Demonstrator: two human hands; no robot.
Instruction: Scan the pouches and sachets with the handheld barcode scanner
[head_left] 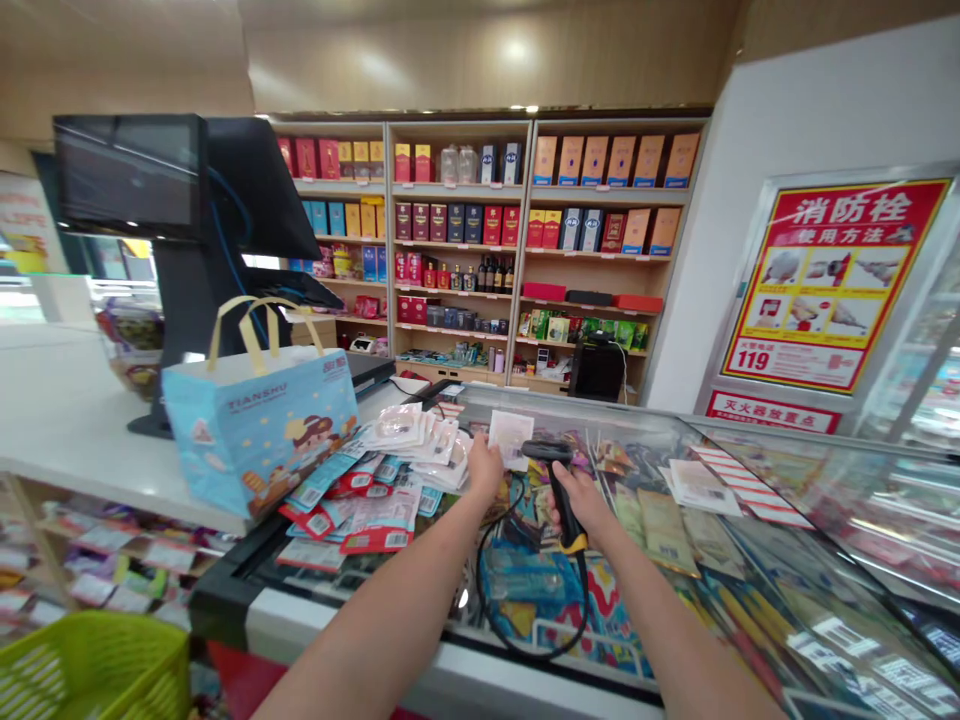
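Note:
My right hand [583, 505] is wrapped round the handle of a black barcode scanner [564, 490]; its head points left and its cable loops over the glass. My left hand [486, 470] is closed on the edge of a flat white packet [513, 437], which stands up just left of the scanner's head. Left of that hand lies a heap of similar white packets [431, 438]. Red and blue packets [381, 520] with barcodes spread below them. A light-blue paper bag [259, 425] with yellow handles stands upright beside the heap.
Under me is a glass-topped freezer [525, 590] with packaged goods inside. More white packets [703, 486] lie on its right part. A black checkout screen [255, 190] stands on the white counter [67, 400]. A green basket [97, 665] is low at left; stocked shelves [461, 195] line the back.

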